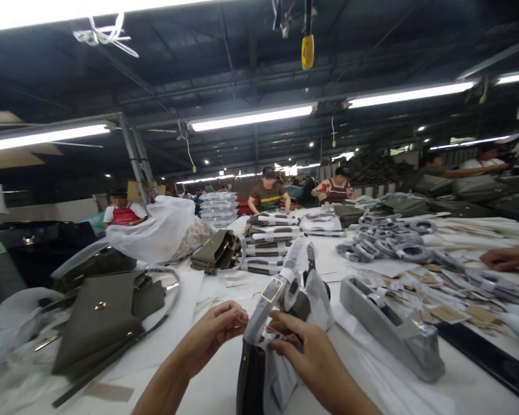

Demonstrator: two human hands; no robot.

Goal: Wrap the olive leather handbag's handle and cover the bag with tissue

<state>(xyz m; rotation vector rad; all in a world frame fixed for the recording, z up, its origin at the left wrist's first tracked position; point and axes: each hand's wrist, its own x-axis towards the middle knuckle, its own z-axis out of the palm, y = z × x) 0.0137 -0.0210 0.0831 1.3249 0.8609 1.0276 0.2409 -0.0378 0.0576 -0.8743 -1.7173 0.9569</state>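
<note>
White table point(216, 374), olive bag point(97, 323), grey tape dispenser point(384, 328), coiled straps point(372, 242)

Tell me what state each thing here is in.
Dark bag: upright.
Buckled strap: wrapped.
Left hand: fingers curled, beside the strap.
Right hand: fingers bent; grip unclear.
Green bag: strap sprawled loose.
Grey tape dispenser: upright.
Coiled straps: wrapped, heaped.
Ceiling light: lit.

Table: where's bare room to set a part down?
Best: the white patch between the left bag and left forearm, maybe paper-covered. Smaller: the gap between the stacked bags and coils. Crowded: around the strap and right fingers; the right side, with dispenser, coils and brown tags; far left, with plastic.
</note>
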